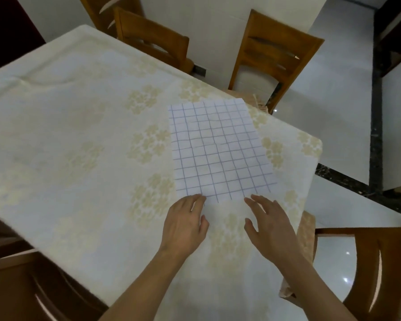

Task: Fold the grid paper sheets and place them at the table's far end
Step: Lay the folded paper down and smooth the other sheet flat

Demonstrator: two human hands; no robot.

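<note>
Fingers of both hands straight, gripping nothing: left hand (184,224) tips touch near edge of white blue-gridded paper sheet (219,147); right hand (270,224) just beside it. Sheet flat on cream floral tablecloth (67,135), 2 o'clock from centre.

A white sheet of grid paper (220,149) is showing blue lines, lying on a cream tablecloth (79,135) bearing beige flower clusters.
</note>
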